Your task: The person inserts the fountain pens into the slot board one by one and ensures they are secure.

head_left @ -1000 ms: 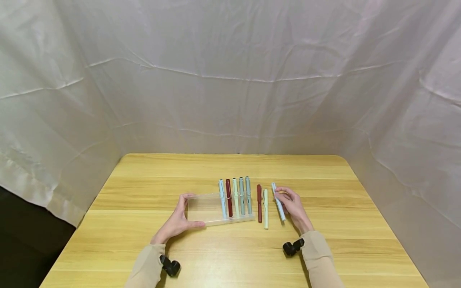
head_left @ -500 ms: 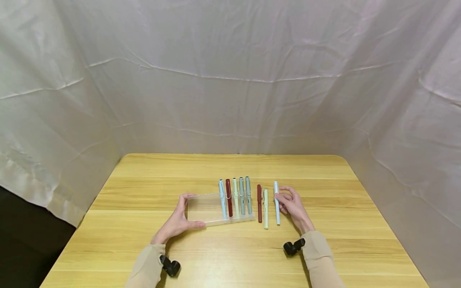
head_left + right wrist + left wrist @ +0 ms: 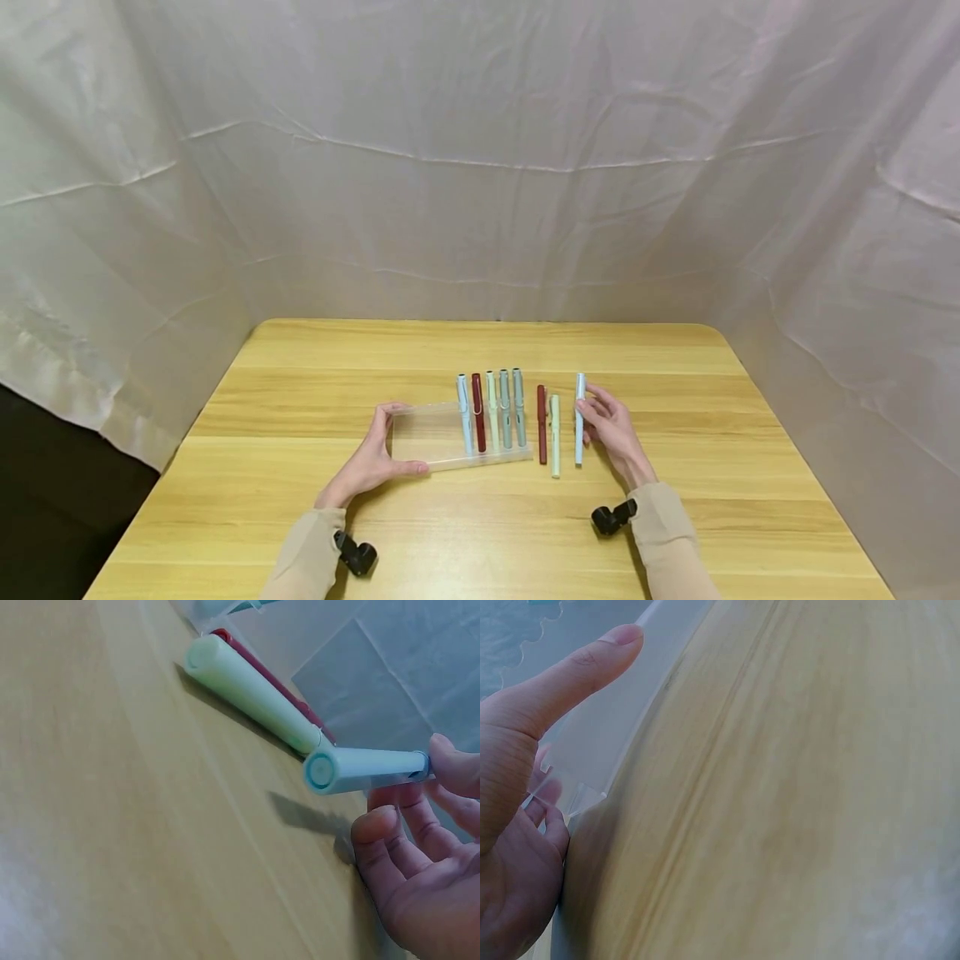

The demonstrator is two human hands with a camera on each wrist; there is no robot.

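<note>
My left hand point(image 3: 369, 462) grips the left end of a clear plastic pen tray point(image 3: 420, 437), its thumb along the near edge and fingers at the far corner. Several capped pens lie side by side across the tray's right part: light blue point(image 3: 466, 421), dark red point(image 3: 478, 417), pale green point(image 3: 492, 421) and grey-green. My right hand point(image 3: 613, 429) pinches another light blue pen point(image 3: 367, 769) between thumb and fingers. That pen hangs just above the table, its shadow apart from it. Left of it, a red pen point(image 3: 542, 429) and a pale green pen point(image 3: 555, 442) lie on the wood.
The wooden table point(image 3: 480, 533) reaches back to a pale hanging curtain point(image 3: 480, 208) that also encloses both sides. Black wrist cameras sit on both sleeves. A dark area point(image 3: 60, 492) shows beyond the table's left edge.
The light blue pen in my right hand has turned from a slant to nearly parallel with the others, its near end swinging left. My left hand and the tray stay almost still.
</note>
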